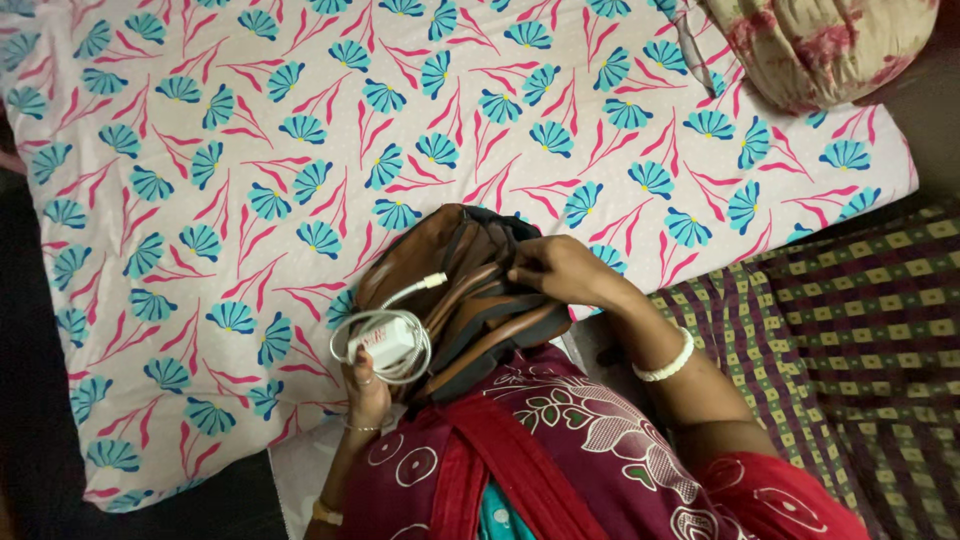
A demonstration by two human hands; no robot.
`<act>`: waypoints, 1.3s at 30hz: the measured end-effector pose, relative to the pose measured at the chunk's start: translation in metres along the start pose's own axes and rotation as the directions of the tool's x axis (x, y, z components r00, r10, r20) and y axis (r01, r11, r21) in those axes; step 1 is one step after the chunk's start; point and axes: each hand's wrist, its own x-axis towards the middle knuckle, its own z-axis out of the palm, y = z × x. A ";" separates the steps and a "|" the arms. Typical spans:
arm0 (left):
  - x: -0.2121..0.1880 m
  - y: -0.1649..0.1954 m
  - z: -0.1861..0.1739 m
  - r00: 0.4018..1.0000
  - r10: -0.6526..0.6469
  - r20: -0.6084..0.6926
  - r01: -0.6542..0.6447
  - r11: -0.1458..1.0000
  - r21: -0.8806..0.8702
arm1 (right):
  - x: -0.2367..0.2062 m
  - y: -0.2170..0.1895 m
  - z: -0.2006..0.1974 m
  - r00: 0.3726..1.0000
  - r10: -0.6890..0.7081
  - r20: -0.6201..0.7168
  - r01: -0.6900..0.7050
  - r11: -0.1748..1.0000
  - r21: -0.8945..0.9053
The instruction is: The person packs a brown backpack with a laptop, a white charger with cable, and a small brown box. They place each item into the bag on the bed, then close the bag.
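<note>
Where floral bedsheet [250, 150] spreads, checked blanket [860, 330] beside, cushion [820, 40] above.

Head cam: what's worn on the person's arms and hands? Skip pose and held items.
Both forearms are bare, no sleeves in view. The right hand has a white beaded bracelet at the wrist. The left hand has a thin bangle at the wrist, a gold-coloured band further up the forearm, and what looks like a ring on a finger.

The left hand [366, 385] is raised, forearm upright, fingers curled shut around what it holds. The right arm is bent at the elbow, its wrist turned inward, and the right hand [556, 268] has its fingers hooked downward, gripping.
</note>
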 end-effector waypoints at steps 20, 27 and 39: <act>0.144 0.060 0.202 0.734 -0.570 0.369 0.501 0.821 0.272 | -0.012 -0.009 0.067 0.925 0.067 -0.374 -0.001 0.985 0.175; 0.147 0.037 0.250 0.755 -0.523 0.396 0.280 0.803 0.526 | -0.029 -0.026 0.081 0.847 -0.123 -0.518 0.064 0.989 -0.131; 0.174 0.045 0.250 0.693 -0.699 0.176 0.365 0.552 0.750 | -0.011 -0.042 0.128 0.665 -0.689 -0.287 0.400 0.654 -0.642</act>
